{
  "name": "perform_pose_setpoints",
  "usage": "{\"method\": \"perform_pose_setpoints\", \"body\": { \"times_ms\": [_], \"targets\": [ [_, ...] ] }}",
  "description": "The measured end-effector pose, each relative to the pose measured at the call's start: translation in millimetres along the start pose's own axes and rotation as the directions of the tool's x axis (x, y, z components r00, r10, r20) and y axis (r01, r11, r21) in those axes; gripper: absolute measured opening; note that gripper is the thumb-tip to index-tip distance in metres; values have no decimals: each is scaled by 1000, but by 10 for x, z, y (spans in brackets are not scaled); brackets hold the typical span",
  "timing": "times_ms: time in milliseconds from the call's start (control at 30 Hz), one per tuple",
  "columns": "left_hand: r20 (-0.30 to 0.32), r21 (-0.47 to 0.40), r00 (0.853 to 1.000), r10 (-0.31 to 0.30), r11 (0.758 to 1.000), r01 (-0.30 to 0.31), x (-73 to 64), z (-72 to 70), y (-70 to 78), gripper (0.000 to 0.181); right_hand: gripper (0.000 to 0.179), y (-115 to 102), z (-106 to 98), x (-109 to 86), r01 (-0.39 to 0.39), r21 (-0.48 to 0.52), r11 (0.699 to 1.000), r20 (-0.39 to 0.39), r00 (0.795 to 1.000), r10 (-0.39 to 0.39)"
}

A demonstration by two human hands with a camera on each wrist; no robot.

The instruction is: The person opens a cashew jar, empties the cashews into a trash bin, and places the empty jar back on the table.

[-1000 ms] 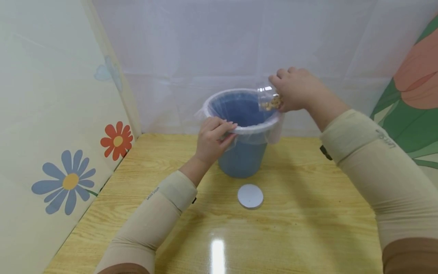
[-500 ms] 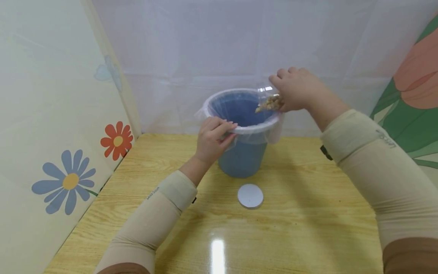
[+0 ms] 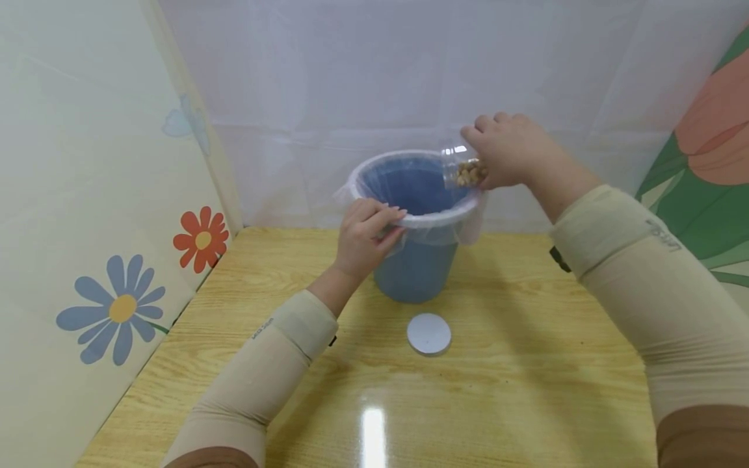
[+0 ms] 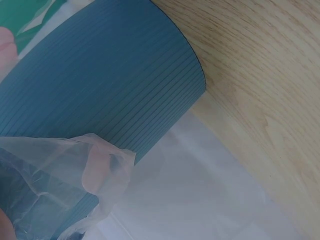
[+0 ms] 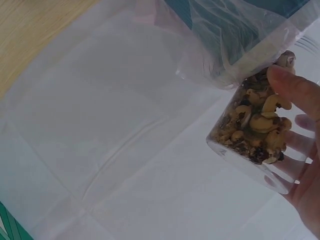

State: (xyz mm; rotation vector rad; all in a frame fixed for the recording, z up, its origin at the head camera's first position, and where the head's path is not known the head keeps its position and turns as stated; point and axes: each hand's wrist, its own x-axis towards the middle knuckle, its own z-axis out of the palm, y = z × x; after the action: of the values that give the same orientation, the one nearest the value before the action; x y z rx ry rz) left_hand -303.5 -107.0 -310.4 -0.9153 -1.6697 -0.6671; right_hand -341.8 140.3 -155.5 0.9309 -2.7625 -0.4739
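My right hand grips a clear jar, tipped on its side with its open mouth over the right part of the bin's rim. Cashews and darker bits lie inside it, seen close in the right wrist view. A blue bin stands upright on the table, with a thin translucent bag folded over its rim. At the near side of that rim, my left hand pinches the bag and edge, thumb outside and fingers on top. Through the film, the left wrist view shows part of the thumb.
A round white lid lies flat on the wooden table, in front of the bin. Close behind the bin hangs a white sheet. A flower-printed panel borders the left side, and another stands at the right.
Half a second ago nuts had slid forward to the jar's mouth and over it; now those left lie farther back, near my right fingers. Both hands stay almost in place.
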Motion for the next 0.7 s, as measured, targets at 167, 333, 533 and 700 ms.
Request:
{"method": "perform_pose_setpoints", "body": {
  "times_ms": [167,333,533,700],
  "targets": [
    [-5,-3,1000,4,1000,-4,-1,1,-2,16,91,3,8,-1,15,-5,1000,-20,1000,-15],
    [-7,-3,1000,2,1000,-2,-6,0,-1,18,89,-4,7,0,33,-19,999,-34,999,-34],
    [-1,-2,1000,2,1000,-2,-4,-7,-2,17,91,-11,-2,-2,41,-38,998,-36,998,-43],
    [5,-3,1000,-3,1000,3,-1,-18,3,16,94,-25,-17,-1,47,-67,997,-22,999,-49]
  ]
}}
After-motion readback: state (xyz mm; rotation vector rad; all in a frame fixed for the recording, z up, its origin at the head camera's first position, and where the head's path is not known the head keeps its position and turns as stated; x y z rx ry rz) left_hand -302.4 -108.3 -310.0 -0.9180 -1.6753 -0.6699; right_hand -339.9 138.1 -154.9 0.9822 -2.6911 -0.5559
